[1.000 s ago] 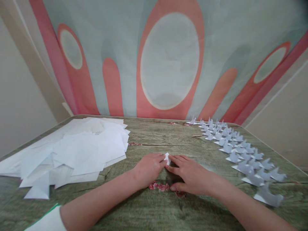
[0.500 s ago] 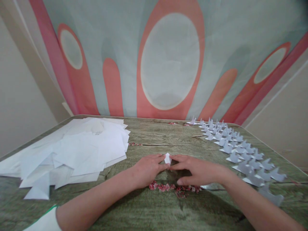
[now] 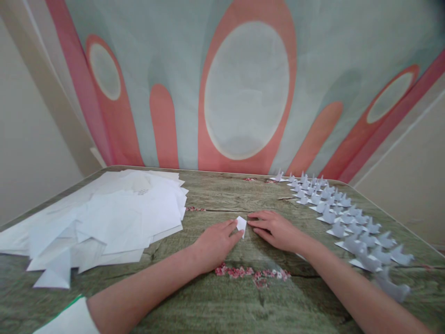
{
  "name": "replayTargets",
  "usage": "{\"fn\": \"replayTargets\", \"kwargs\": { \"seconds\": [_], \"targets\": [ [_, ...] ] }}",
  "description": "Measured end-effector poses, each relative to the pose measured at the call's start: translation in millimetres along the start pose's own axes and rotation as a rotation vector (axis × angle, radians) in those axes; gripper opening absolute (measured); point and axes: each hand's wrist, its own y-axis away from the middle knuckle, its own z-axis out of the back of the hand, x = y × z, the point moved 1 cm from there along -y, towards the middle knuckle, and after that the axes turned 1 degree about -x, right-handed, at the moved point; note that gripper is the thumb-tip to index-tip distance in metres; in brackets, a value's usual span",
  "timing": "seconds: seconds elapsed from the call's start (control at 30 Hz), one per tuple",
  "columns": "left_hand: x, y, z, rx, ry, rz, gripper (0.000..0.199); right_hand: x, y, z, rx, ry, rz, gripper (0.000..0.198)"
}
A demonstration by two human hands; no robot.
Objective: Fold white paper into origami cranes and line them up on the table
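Observation:
A small folded piece of white paper (image 3: 241, 223) lies at the middle of the table. My left hand (image 3: 216, 243) holds its left side, with the fingertips at the edge and the thumb at the lower corner. Just to the right, my right hand (image 3: 276, 229) rests low with its fingers stretched out and apart. Its fingertips point at the paper, and a narrow gap shows between them. A bit of something white pokes out from behind my right wrist, mostly hidden.
A spread pile of white paper sheets (image 3: 128, 208) covers the left of the table, with a folded triangle (image 3: 55, 271) at its front. Several rows of folded paper birds (image 3: 337, 228) stand along the right. A patterned cloth (image 3: 246, 93) hangs behind the wood-grain table (image 3: 222, 190).
My right hand has come off the folded paper and shifted slightly right, its thumb no longer sticking out below. The paper has turned a little under my left hand.

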Motion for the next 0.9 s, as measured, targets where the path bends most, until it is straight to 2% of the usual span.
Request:
{"fn": "replayTargets", "kwargs": {
  "seconds": [0.1, 0.43, 0.7, 0.9],
  "targets": [
    [1, -1, -3, -0.025, -0.021, -0.007, 0.061, -1, 0, -5, -0.054, 0.026, 0.008, 0.029],
    [0, -1, -4, -0.094, -0.022, -0.018, 0.049, 3, -2, -13, -0.099, 0.038, 0.002, 0.03],
    [1, -4, 1, -0.156, 0.077, -0.051, 0.041, 18, -5, -17, -0.147, -0.098, -0.021, 0.037],
    [5, -4, -1, -0.165, 0.179, -0.035, 0.045, 23, -6, -18, -0.118, -0.134, -0.014, 0.047]
  ]
}}
